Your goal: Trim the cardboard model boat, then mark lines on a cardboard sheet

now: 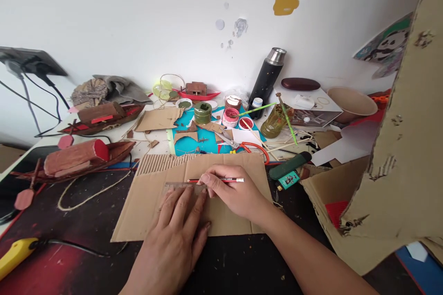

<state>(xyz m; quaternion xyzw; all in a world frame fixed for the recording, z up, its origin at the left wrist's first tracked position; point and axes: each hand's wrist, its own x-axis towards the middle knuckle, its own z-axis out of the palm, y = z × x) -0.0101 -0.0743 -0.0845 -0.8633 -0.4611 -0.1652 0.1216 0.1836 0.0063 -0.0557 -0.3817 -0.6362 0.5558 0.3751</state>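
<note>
A sheet of brown cardboard lies on the dark table in front of me, its corrugation bared along the upper left edge. My left hand is flat on the sheet, fingers stretched out and pressing down a clear ruler. The ruler is mostly hidden under the fingertips. Pinched in my right hand is a red and black pencil with a white end. It is held low and nearly level over the cardboard, its tip pointing left near the ruler's upper edge.
Orange-handled scissors, paint jars and cardboard scraps lie behind the sheet. Painted model boats stand at left, above a yellow-handled tool with a cord. A green case and a large cardboard box are at right.
</note>
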